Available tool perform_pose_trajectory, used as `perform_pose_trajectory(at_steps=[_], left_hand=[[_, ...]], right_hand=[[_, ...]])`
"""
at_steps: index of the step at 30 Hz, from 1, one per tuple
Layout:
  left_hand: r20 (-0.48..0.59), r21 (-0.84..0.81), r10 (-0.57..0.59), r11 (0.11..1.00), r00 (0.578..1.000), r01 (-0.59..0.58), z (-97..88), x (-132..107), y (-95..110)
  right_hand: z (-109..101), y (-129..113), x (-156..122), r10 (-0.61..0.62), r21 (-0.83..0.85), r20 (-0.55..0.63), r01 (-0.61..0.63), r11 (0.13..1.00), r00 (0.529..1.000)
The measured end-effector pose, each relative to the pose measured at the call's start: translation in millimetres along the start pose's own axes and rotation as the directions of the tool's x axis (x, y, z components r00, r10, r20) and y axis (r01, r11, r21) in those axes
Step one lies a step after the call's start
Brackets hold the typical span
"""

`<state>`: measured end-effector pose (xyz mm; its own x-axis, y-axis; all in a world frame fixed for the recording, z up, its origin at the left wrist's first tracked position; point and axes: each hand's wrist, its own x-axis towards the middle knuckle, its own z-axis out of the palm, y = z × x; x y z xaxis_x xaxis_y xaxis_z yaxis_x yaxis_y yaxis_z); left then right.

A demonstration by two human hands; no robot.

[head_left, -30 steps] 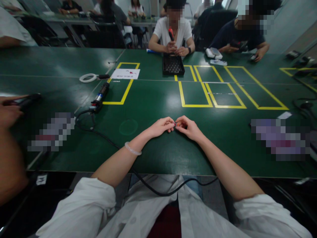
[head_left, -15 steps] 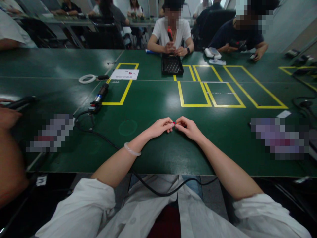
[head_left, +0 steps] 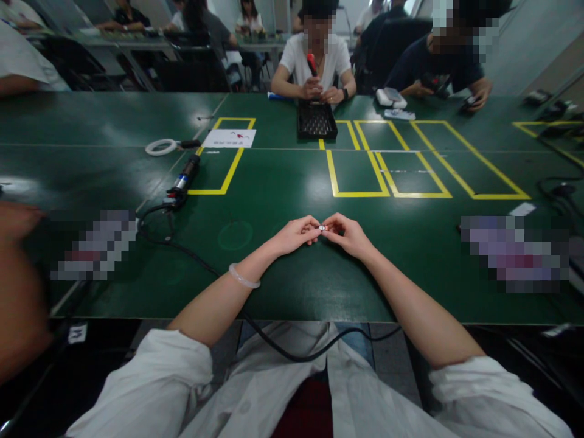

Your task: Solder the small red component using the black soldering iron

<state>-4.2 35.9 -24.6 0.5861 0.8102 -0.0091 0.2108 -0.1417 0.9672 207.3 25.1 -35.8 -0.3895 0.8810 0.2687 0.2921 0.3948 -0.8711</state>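
My left hand [head_left: 295,233] and my right hand [head_left: 345,233] meet fingertip to fingertip, just above the green table [head_left: 292,280]. Pinched between them is a tiny part [head_left: 322,228], whitish and shiny with a touch of orange-red by the right fingers. It is too small for me to tell its kind. Both hands have their fingers curled and closed on it. A pale bangle [head_left: 244,277] circles my left wrist.
A black cable [head_left: 205,263] runs from a dark cylindrical tool [head_left: 182,179] at left across the table edge. Yellow tape outlines [head_left: 360,194], a printed white sheet [head_left: 230,138] and a black tray [head_left: 317,121] lie farther back. Co-workers sit opposite; another person's arm [head_left: 20,286] is at left.
The small part has turned between my fingertips: it showed red before and now shows a whitish, shiny face. My hands have barely moved. The neighbour's hand at left has shifted.
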Motion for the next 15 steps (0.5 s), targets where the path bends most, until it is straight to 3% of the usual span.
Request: perform_pose_trajectory(at_steps=[10, 15], left_hand=[[0.012, 0.11, 0.012, 0.994, 1.0, -0.013, -2.1, -3, 10], [-0.084, 0.232, 0.052, 0.972, 0.995, -0.031, -22.3, -5, 4]], right_hand=[[0, 4, 2, 0.028, 0.086, 0.029, -0.031, 0.996, 0.999], [-1, 9, 3, 0.055, 0.054, 0.048, -0.057, 0.997, 0.997]])
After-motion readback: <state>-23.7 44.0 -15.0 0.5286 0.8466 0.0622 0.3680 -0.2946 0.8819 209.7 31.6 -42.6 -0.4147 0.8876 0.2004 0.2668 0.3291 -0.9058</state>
